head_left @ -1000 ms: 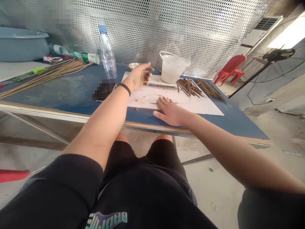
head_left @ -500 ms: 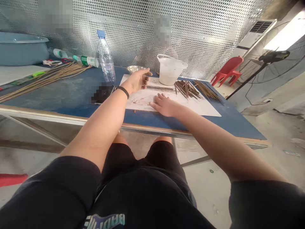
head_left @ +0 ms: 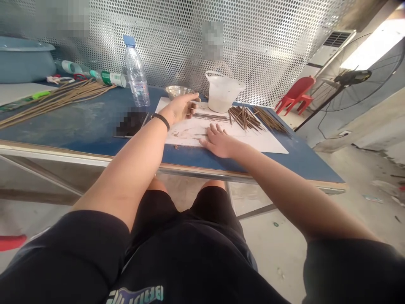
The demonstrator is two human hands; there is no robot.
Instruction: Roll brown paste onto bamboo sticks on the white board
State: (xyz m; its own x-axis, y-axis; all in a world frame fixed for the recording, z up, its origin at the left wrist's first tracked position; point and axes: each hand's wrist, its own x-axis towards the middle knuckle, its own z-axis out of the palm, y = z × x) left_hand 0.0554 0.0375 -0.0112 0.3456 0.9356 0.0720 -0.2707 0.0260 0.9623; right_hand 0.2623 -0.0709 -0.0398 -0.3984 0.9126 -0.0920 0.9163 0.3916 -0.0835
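My left hand (head_left: 182,109) hovers over the left part of a white board (head_left: 268,144), in front of a shiny bowl (head_left: 177,90). Its fingers are loosely bent and apart, with dark smears on the tips, and nothing shows in them. My right hand (head_left: 219,141) lies flat near the board's front edge, fingers spread. A thin dark line, seemingly a slim stick, runs out from beneath it; the palm hides the rest. Several thin brown sticks (head_left: 212,117) lie side by side behind the hands. Brown crumbs dot the board near my left hand.
A white bucket (head_left: 224,95) stands behind the sticks. Right of it lie a brown stick pile (head_left: 245,118) and another bundle (head_left: 271,121). Left are a phone (head_left: 131,123), an upright bottle (head_left: 137,78), long tan sticks (head_left: 63,99) and a blue-grey basin (head_left: 25,63).
My right hand has slid slightly toward me on the board, with its fingers a little more spread. My left hand stays nearly in place. The whole view has shifted slightly.
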